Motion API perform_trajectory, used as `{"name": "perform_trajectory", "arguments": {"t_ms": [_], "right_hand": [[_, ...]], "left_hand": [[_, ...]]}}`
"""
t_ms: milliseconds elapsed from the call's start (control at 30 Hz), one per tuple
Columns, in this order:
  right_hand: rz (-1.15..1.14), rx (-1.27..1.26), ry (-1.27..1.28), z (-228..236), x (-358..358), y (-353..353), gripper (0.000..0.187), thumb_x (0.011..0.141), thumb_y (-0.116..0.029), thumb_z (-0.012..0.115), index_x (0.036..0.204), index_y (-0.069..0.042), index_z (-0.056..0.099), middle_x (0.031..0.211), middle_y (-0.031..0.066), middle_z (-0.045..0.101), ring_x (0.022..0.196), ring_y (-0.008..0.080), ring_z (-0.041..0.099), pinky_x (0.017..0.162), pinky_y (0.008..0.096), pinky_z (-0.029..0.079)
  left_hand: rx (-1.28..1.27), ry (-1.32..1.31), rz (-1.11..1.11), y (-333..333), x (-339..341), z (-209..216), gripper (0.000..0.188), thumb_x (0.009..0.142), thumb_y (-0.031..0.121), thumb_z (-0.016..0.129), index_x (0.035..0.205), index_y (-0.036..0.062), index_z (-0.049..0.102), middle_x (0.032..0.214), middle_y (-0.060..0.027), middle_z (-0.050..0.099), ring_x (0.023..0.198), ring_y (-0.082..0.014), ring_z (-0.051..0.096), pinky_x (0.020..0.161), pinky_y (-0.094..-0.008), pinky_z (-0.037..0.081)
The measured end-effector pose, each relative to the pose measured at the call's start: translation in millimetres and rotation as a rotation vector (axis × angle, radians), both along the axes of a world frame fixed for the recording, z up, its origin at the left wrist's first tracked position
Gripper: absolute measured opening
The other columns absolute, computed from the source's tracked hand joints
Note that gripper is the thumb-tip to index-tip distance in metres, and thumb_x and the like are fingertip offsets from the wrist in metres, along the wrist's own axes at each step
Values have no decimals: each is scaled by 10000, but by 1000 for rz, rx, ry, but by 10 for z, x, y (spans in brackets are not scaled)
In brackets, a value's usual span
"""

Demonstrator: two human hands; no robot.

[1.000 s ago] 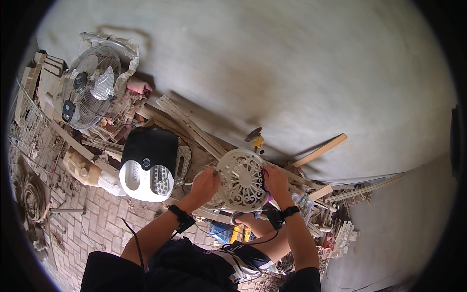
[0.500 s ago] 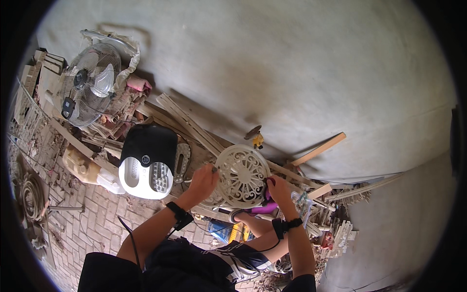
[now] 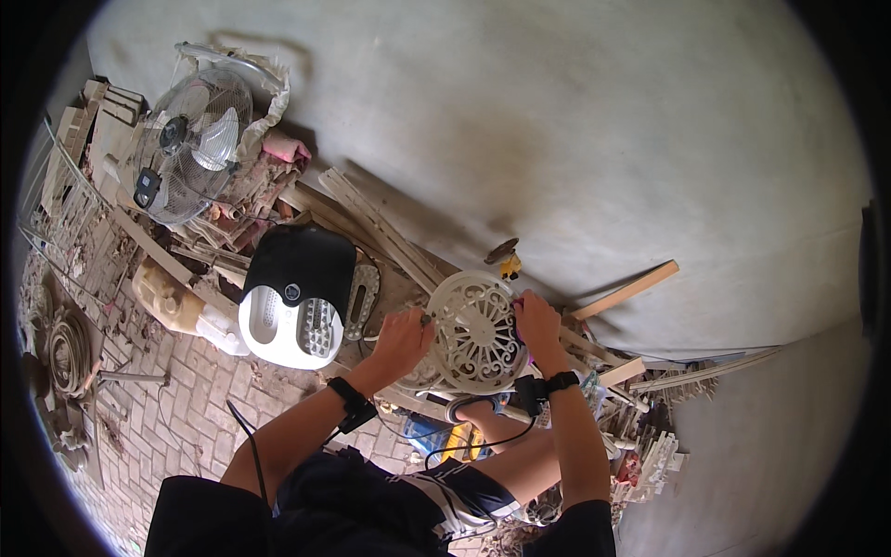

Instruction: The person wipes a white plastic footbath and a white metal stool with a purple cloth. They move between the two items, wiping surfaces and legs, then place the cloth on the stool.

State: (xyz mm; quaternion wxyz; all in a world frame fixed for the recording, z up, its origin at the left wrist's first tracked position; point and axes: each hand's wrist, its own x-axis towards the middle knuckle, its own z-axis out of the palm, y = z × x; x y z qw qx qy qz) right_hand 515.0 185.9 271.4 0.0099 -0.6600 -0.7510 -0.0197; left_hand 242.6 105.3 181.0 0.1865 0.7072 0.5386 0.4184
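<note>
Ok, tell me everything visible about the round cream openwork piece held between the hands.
The round openwork piece is a cream, off-white disc with scrolled cut-outs radiating from a small hub inside a plain rim. It looks carved or moulded; the material cannot be told. It is held up facing the camera, above scrap wood strips. The left hand grips its left edge and the right hand its right edge, something pink showing beside it.

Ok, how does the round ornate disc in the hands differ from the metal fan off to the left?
The disc is cream, a flat openwork scroll pattern; the fan is a bare silvery wire cage with blades inside. The disc is held up between the left hand and right hand; the fan stands untouched among scrap wood, far from both. The disc looks smaller than the fan. Both are round, with a pattern radiating from the centre.
</note>
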Motion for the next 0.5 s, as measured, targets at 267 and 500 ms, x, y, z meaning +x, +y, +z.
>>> {"name": "perform_trajectory", "arguments": {"t_ms": [267,500], "right_hand": [[-82,-53,79,-10,199,-210,211,912,-260,627,1007,-72,619,950,145,706,868,383,687,748,511,550],[-85,-118,196,62,340,-655,233,865,-223,653,972,-16,640,887,208,679,859,393,663,788,493,522]], "left_hand": [[-112,-22,-8,5,31,-18,238,979,248,575,1008,13,543,809,-157,675,805,-359,658,803,-506,439],[-42,-30,2,4,-24,-73,231,981,244,572,1012,18,538,807,-154,664,798,-360,650,760,-505,431]]}}
